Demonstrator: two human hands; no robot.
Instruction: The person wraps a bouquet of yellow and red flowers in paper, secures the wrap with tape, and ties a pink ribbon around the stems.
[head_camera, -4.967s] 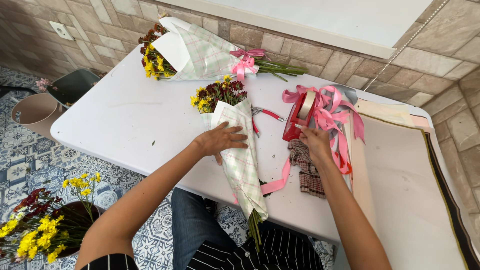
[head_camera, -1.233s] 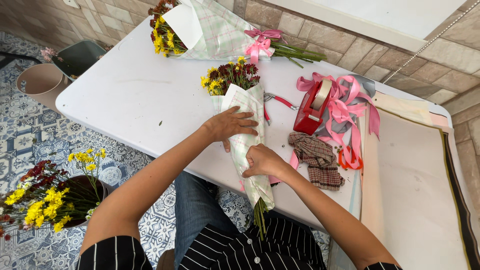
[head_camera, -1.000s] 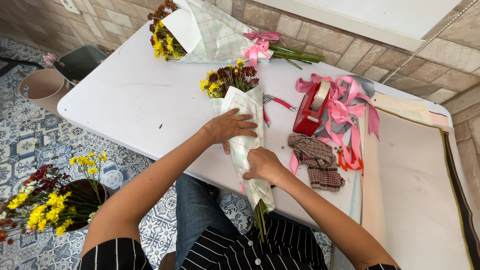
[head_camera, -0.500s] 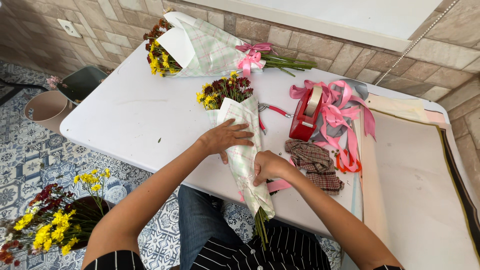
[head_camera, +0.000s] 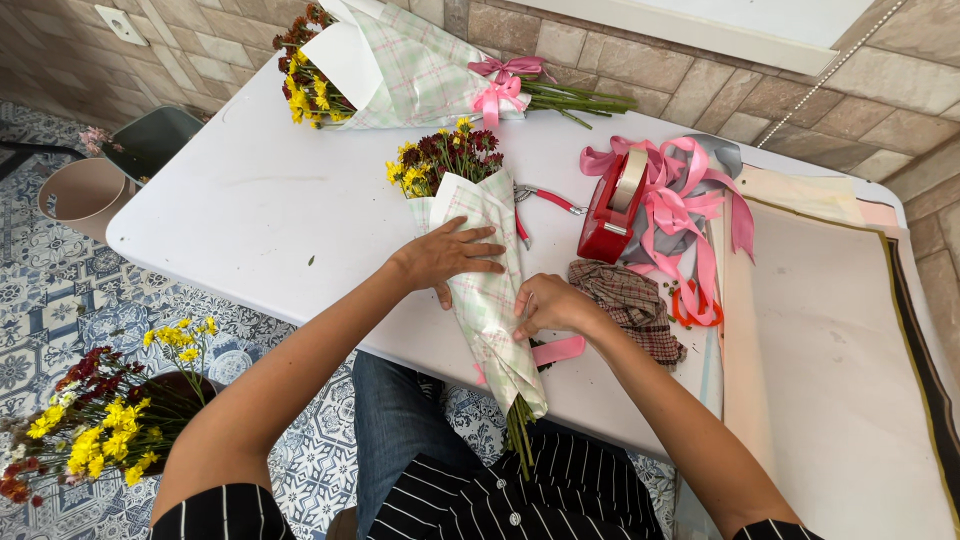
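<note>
The wrapped bouquet (head_camera: 480, 270) lies lengthwise near the front edge of the white table (head_camera: 250, 200), flower heads pointing away, stems hanging off the near edge.

Left hand (head_camera: 445, 262): fingers spread fairly flat, palm down, pressing the middle of the bouquet's paper; nothing grasped. Forearm comes in from lower left, slightly bent at the wrist.

Right hand (head_camera: 550, 305): fingers curled in, pinching the paper at the bouquet's narrow lower part; a pink ribbon strip (head_camera: 555, 351) lies just under/beside it, can't tell if it's gripped too. Forearm comes in from lower right.

Right of the bouquet: brown checked cloth (head_camera: 630, 305), close by. Beyond that, red tape dispenser (head_camera: 612, 208) w/ a heap of pink ribbons (head_camera: 690, 215) against it. Pliers w/ red handles (head_camera: 548, 198) touch the bouquet's right side. Far right, sheets of wrapping paper (head_camera: 830, 330) in cream and pale pink.

Behind the bouquet, at the wall: finished bouquet (head_camera: 400, 70), green-checked paper, pink bow.

Left of the table, on the floor: pot of yellow and red flowers (head_camera: 90, 420), beige bucket (head_camera: 80, 195).
</note>
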